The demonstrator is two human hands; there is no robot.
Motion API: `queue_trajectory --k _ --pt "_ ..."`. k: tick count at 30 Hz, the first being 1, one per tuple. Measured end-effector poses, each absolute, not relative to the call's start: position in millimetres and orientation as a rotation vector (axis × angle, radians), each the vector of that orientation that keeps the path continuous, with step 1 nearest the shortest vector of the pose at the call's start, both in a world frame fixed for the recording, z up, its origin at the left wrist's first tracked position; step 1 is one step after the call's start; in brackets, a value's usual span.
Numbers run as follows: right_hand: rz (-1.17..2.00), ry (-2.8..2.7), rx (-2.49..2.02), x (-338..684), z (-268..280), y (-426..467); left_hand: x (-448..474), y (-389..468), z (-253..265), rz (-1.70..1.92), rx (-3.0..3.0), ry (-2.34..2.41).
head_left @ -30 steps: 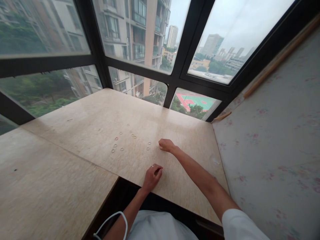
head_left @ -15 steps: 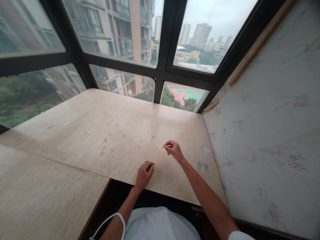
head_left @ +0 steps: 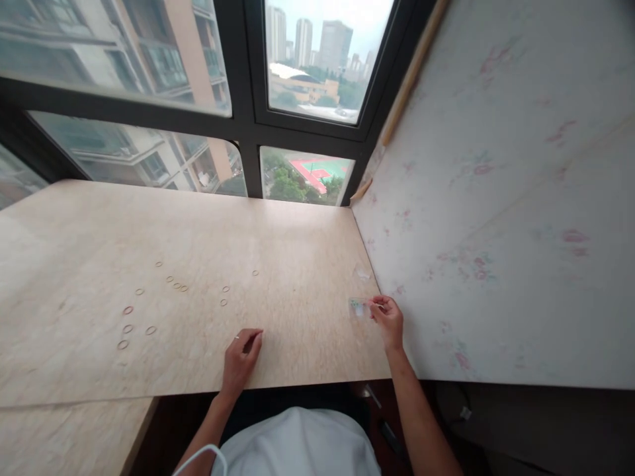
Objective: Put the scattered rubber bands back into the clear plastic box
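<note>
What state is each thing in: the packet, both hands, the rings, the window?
Clear packet: lying on the tabletop
Right hand: pinched at the packet's edge, grip unclear
Left hand: curled shut, contents unclear
Pale rings: loose, lying flat
Red ring: loose, flat
Upper right window: looks shut

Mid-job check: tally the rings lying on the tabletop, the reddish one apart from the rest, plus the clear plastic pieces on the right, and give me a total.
Reddish ring: 1
Other rings: 11
Clear plastic pieces: 2
Total: 14
</note>
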State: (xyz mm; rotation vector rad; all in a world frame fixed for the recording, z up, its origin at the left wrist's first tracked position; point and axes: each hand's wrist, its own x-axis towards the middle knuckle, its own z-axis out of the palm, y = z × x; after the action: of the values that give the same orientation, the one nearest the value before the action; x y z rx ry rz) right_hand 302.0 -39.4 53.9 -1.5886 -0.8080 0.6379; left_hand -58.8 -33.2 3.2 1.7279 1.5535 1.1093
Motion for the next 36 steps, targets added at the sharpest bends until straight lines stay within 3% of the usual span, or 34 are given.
queue_trajectory --k 18,25,30,34,36 --pt "0.498 -0.861 -1.708 282 53 -45 -55 -32 4 1.086 1.711 1.586" --pt "0.703 -1.423 -1.623 200 11 -43 -58 -32 11 1.1 1.533 1.523" --pt "0.56 -1.53 -1.714 191 -9 -34 -103 -10 24 1.223 1.16 1.488" --pt "0.651 -1.412 -1.714 201 -12 -32 -176 25 38 1.428 1.081 1.788" --pt "0.69 -1.354 -1.728 202 -14 -33 -219 42 42 1.298 1.154 2.103"
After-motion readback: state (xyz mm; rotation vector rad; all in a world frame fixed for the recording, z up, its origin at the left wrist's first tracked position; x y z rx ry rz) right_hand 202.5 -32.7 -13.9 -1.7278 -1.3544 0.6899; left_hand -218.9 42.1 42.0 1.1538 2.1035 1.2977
